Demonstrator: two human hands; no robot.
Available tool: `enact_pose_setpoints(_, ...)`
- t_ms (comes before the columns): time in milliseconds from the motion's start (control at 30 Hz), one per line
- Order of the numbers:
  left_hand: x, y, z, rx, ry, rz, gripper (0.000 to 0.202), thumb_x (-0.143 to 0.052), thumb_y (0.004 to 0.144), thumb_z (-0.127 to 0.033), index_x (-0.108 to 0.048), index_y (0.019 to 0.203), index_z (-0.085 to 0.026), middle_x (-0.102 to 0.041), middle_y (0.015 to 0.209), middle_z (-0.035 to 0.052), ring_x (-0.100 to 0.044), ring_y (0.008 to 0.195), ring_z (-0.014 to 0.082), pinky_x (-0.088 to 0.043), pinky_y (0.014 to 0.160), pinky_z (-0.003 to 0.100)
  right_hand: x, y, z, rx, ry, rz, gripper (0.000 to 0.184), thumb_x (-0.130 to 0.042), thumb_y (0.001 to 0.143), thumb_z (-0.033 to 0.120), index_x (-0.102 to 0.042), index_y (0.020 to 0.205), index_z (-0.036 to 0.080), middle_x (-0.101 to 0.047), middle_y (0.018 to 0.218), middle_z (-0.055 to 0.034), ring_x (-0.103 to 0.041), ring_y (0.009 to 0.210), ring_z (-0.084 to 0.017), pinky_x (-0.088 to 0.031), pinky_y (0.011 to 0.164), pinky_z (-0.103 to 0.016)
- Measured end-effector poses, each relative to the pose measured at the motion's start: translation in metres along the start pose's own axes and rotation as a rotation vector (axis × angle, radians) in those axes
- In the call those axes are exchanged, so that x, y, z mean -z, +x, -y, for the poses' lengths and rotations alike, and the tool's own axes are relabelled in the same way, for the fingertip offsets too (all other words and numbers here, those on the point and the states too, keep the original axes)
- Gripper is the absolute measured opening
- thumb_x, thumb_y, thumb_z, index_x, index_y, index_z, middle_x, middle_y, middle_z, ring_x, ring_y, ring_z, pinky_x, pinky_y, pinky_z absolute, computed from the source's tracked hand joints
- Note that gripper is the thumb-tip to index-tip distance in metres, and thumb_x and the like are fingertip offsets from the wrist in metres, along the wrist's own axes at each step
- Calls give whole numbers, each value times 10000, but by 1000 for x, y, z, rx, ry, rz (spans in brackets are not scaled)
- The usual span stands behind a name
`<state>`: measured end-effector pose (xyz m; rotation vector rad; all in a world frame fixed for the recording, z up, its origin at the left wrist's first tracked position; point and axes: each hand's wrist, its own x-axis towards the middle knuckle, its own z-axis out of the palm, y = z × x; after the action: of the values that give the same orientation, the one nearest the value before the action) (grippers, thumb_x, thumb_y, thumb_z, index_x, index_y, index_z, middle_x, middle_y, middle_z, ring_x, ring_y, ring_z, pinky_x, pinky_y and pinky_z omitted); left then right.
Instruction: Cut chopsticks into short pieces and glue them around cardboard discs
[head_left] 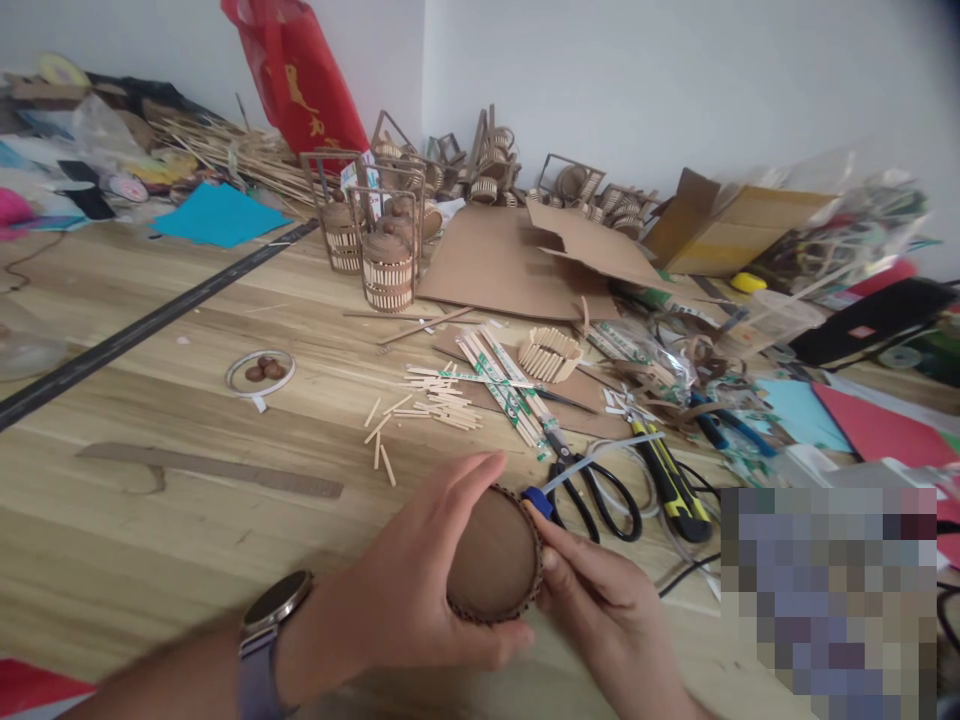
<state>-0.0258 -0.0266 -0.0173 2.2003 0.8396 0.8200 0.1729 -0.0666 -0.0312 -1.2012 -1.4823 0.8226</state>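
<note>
A round brown cardboard disc [495,555] with a ridged, corrugated-looking rim is held in front of me. My left hand [427,560], with a watch on the wrist, curves around its left side, thumb below and fingers above. At its right edge, the fingers of my right hand [589,590] are pinched against the rim. Just above those fingertips is a small blue piece [537,503]; I cannot tell whether it is held. Black-handled scissors [592,490] lie right behind my right hand, beside a yellow-and-black utility knife [675,490].
Short cut sticks [442,400] and paper-wrapped chopsticks [506,385] lie ahead, near a ring of sticks [550,355]. Left are a cardboard strip [210,470] and a tape ring [229,375] around brown balls. Framed lantern-like models [388,270] stand behind, beside cardboard sheets [495,260].
</note>
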Motion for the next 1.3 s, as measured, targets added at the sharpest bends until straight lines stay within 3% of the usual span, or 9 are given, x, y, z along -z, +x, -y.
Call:
enact_pose_setpoints(200,0,3,1,39,-59,16,967,-781,699,-365,-190,1458,-266,-440,1445,131,-446,1319,323,-379,1101,506,-1,-1,-1,-138,114,10,245,-682,853,355,-760,1078,293,-650,517,19,-554,416,-90,-488,421,-164)
enact_pose_setpoints(400,1,7,-1,213,-243,11,827,-762,695,-426,-361,1395,-243,-513,1372,112,-500,1248,322,-400,1065,482,8,10,5,-271,99,104,428,-633,842,517,-749,1071,174,-652,567,-6,-570,470,-121,-477,448,-206)
enact_pose_setpoints(533,7,12,7,268,-426,-100,707,-734,735,-504,-453,1337,-263,-542,1339,81,-497,1244,313,-389,1062,458,27,23,10,-246,-308,247,406,-515,887,515,-711,795,171,-638,611,-24,-552,524,-144,-417,475,-233)
enact_pose_setpoints(633,12,16,17,288,-589,-234,563,-673,806,-524,-516,1277,-258,-566,1318,71,-487,1262,291,-371,1068,431,36,26,8,-227,-675,327,323,-561,865,429,-601,644,197,-587,591,-6,-549,553,-165,-375,493,-250)
enact_pose_setpoints(733,13,21,25,313,-730,-348,493,-630,847,-533,-555,1245,-251,-607,1267,64,-514,1227,265,-413,1007,390,36,24,2,-236,-875,376,191,-697,783,362,-605,754,197,-639,748,-29,-624,706,-221,-433,584,-285)
enact_pose_setpoints(800,13,23,27,333,-809,-368,491,-623,842,-565,-590,1209,-240,-639,1210,66,-571,1133,253,-458,916,364,33,23,0,-257,-930,432,200,-734,768,329,-622,848,184,-654,862,-61,-642,805,-250,-473,671,-324)
enact_pose_setpoints(900,13,26,25,360,-955,-309,531,-639,812,-602,-613,1170,-211,-674,1120,84,-631,1004,252,-482,819,351,31,26,3,-306,-941,555,184,-678,840,309,-651,935,155,-643,953,-108,-639,891,-273,-494,772,-378)
enact_pose_setpoints(1100,14,30,23,319,-1170,-182,453,-678,792,-488,-630,1118,-178,-695,1068,98,-665,977,281,-492,821,371,34,35,28,-385,-939,718,224,-598,877,133,-658,1090,99,-621,1082,-155,-604,1040,-279,-473,918,-394)
enact_pose_setpoints(1300,17,27,35,229,-1026,-122,409,-597,816,-385,-603,1181,-200,-644,1196,98,-640,1055,294,-488,888,416,34,34,31,-362,-948,734,276,-576,836,54,-665,1094,92,-633,1102,-165,-621,1038,-271,-490,922,-380)
